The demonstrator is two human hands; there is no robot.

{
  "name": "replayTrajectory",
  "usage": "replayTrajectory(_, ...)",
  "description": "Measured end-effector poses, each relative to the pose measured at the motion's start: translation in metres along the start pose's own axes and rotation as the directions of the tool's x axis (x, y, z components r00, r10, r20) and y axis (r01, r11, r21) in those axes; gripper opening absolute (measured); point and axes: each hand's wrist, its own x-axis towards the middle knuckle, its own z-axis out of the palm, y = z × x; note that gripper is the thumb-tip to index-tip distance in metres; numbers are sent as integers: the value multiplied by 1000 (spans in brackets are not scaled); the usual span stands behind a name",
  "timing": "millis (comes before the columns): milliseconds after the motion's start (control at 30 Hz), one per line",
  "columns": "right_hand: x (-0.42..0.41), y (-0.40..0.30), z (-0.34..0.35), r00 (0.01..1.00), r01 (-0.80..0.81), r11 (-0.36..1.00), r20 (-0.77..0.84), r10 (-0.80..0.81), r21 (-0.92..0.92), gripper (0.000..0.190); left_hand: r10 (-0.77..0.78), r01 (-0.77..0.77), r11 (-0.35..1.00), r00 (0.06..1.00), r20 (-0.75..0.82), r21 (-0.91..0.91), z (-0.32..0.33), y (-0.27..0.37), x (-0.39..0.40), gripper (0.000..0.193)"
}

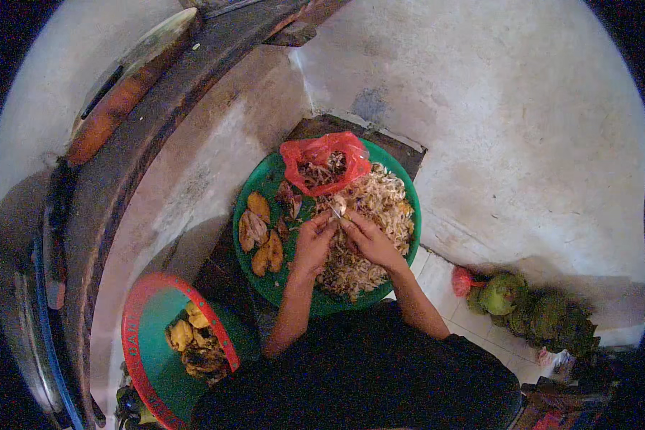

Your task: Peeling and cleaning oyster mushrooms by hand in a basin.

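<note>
My left hand and my right hand meet over a large round green tray. Between their fingertips are a small pale piece and what looks like a small knife blade; which hand holds which is hard to tell. A heap of pale shredded plant material fills the tray's right side, partly under my hands. An open red plastic bag with dark shreds in it stands at the tray's far rim. Yellow-brown pieces, perhaps fruit or pods, lie on the left.
A green basin with a red rim at lower left holds more yellow-brown pieces. A dark wooden ledge runs along the left. Pale walls enclose the corner. Green coconuts, it seems, lie on the tiled floor at right.
</note>
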Motion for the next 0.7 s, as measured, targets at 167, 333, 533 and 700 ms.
replayTrajectory(167, -2, 7, 0, 996, 29, 999, -86, -32, -32, 31, -22, 20, 1000, 993, -118, -21, 23, 17, -9, 27)
replayTrajectory(333, 1, -15, -9, 998, -59, 998, -28, 59, -5, 32, -59, 64, 966, 998, -27, 251, 3, 8, -3, 23)
replayTrajectory(533, -4, -7, -3, 999, -18, 1000, -32, 18, -4, 39, 450, -348, 550, 889, 82, 759, 1, -16, 2, 24)
replayTrajectory(700, -3, -26, -9, 996, -75, 992, 50, 80, -104, 33, 258, -239, 549, 960, 110, 801, 14, 20, -9, 21)
